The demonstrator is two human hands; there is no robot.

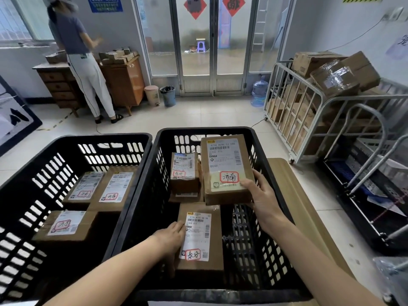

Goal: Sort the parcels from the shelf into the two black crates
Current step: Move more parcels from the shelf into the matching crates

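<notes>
Head view: both hands reach into the right crate point(207, 129). The left hand point(171, 237) grips the near parcel point(199, 239) by its left edge, fingers curled over the side of the label. That parcel lies flat at the near end of the crate, just right of the hand. The right hand point(261, 195) holds the big parcel point(227, 168) at its near right corner, thumb on top of the label, fingers round the side. The big parcel reaches away from that hand toward the far wall of the crate, label up. Whether it rests on anything cannot be told. A small parcel point(185, 171) sits just left of the big one, beyond the left hand, and the two nearly touch. The left crate point(99, 136) stands against the right crate, left of the left forearm. It holds three parcels point(114, 187), all label up. A cardboard sheet point(298, 195) lies outside the right crate, beside the right forearm. Farther right stands a metal cart point(287, 120) stacked with boxes. Far beyond the left hand, another person point(81, 51) stands at a dresser point(55, 85).
</notes>
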